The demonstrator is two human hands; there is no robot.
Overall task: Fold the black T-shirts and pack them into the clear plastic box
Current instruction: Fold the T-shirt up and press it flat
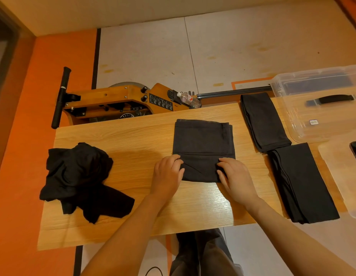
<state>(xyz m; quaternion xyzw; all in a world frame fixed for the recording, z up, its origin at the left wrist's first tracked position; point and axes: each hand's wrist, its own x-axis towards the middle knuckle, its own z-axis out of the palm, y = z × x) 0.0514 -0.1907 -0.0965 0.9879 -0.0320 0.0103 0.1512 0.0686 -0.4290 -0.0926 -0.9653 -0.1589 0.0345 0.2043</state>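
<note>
Both hands, left hand [166, 174] and right hand [234, 177], pinch the near edge of the folded T-shirt [203, 144] at frame center, its long axis running away from the person. Soft matte cotton on a woodgrain table [137, 136]. Crumpled shirts [77, 180] sit left, folded ones [301, 184] right, clear plastic box [316, 84] upper right.

Both hands, left hand [167, 174] and right hand [235, 177], pinch the folded black T-shirt's [203, 144] near edge on the wooden table [133, 136].
</note>
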